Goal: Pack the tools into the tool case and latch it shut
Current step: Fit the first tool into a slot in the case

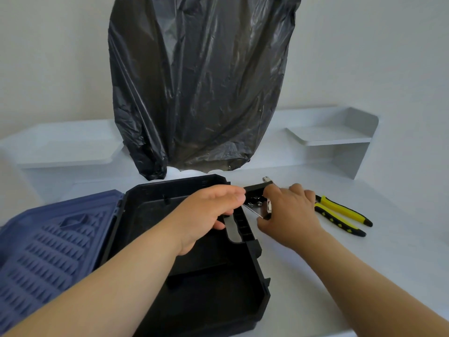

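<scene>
Tool case [201,271]: black tray, open, lying flat on the white table [364,263] at about six o'clock, nothing seen inside its bare part; a grey-lined carrying handle [234,229] sits on its right wall. Lid [48,244]: blue, ridged on the inside, folded out flat at nine o'clock from the tray and joined to it along the left edge. Small tool [258,201]: black and silver metal, kind unclear, at one o'clock from the tray, just off its far right corner. Left hand [209,215]: reaches across the tray, fingers curled over the right wall at the handle, fingertips touching the small tool. Right hand [289,215]: closed around the small tool from the right side. Pliers [340,215]: yellow and black grips, flat on the table at three o'clock from the small tool, jaws hidden behind the right hand. Black plastic bag [201,81]: upright at twelve o'clock. White shelf [340,135]: at two o'clock.
</scene>
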Demonstrator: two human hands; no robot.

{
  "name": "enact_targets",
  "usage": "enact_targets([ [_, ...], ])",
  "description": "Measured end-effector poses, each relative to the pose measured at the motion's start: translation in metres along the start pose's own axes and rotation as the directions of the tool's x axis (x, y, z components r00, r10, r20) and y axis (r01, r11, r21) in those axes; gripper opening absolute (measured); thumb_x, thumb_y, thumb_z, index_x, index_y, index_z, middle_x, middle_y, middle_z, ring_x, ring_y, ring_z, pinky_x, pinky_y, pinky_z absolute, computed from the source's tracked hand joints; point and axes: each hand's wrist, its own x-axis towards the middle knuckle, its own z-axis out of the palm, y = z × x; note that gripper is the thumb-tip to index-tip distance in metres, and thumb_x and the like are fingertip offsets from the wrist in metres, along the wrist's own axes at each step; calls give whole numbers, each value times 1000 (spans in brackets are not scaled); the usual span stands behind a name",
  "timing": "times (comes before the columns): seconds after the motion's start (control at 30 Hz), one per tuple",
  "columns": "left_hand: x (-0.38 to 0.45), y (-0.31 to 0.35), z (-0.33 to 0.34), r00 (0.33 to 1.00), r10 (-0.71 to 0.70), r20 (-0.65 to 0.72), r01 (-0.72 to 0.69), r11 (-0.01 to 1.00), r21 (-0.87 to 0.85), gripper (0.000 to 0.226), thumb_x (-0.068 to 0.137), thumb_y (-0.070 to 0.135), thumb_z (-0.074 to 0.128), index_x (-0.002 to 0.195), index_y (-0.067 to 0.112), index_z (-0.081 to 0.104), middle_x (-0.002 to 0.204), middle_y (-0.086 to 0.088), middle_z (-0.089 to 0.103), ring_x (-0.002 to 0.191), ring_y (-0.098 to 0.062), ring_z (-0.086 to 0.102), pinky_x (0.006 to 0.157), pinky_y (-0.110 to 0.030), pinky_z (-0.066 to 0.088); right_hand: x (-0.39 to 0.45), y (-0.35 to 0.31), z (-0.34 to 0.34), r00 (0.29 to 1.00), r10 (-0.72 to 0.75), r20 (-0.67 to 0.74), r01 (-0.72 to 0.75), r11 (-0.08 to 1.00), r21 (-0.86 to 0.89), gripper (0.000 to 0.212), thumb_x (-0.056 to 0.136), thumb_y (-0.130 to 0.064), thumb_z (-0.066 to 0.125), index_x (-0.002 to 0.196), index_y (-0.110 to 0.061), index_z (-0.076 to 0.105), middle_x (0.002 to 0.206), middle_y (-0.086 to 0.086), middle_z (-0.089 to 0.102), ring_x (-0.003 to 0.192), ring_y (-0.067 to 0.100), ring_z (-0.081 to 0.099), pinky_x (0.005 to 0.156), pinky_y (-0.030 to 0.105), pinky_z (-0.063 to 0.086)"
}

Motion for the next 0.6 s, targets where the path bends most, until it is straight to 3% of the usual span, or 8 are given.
enact_targets([
  [0.2,-4,-3,-14,1000,15,-26,-15,1000,-17,28,82,40,54,109,41,60,107,22,60,101,-3,55,77,-27,47,16,-10,-15,1000,-16,-8,16,999,-35,36,70,-37,59,99,-19,49,82,1,61,92,26,42,82,39,26],
  [0.37,-12,-7,-30,997,20,-81,-25,998,-60,28,81,41,56,108,43,60,107,20,60,102,-3,55,77,-26,47,25,-33,-21,993,-115,-40,114,993,-9,36,68,-39,60,97,-19,50,84,2,62,93,27,43,79,37,21],
  [0.6,-27,-20,-62,978,-13,-206,-14,991,-130,33,80,40,57,112,46,52,113,17,52,106,-7,51,85,-32,48,42,-84,-23,956,-284,79,280,958,56,42,70,-40,64,105,-24,49,98,-1,61,96,23,48,88,38,32],
])
